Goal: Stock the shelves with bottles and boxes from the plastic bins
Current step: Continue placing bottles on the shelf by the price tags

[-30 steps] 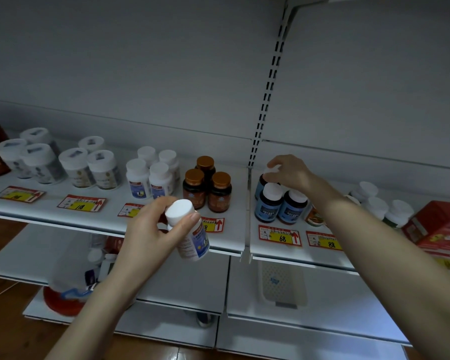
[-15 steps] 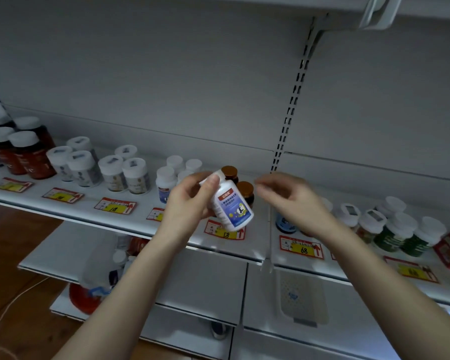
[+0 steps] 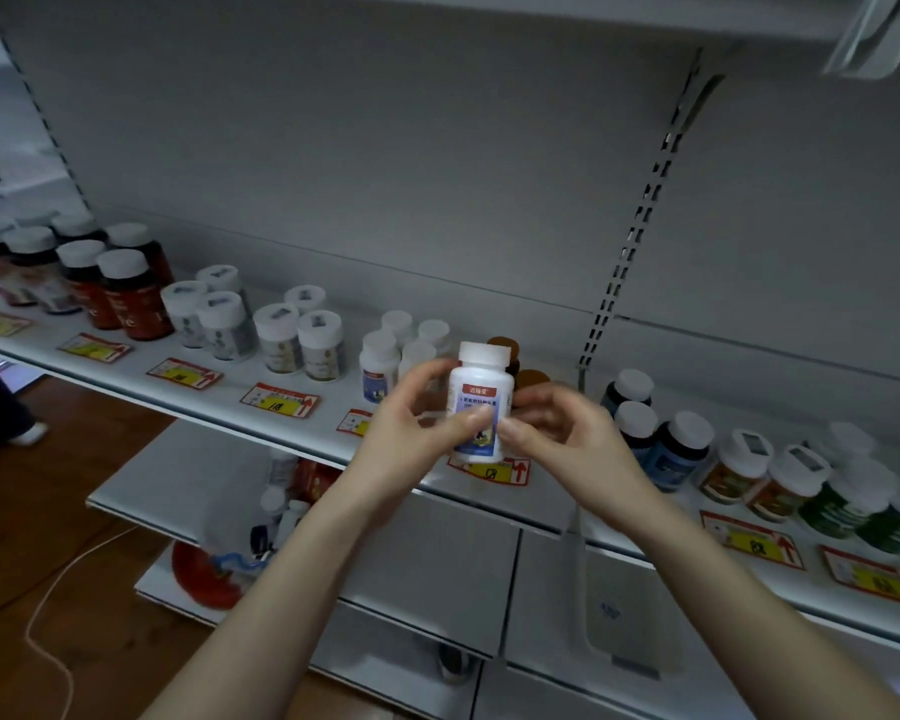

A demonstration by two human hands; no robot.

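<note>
White-capped bottle, one, upright, label facing the wearer — held before the shelf edge, left hand wrapped round its body, right hand pinching its lower side, probably to square the label before it joins the like bottles just behind.

Only two arms of the person are in view. The left hand and the right hand are bare, with slim and rather long fingers. The nails are too blurred to describe. The left forearm is also bare from the wrist to the near edge, and it widens slowly toward the elbow. The right forearm is bare in the same way and looks broader at the near right corner. In the dim light both look smooth.
</note>
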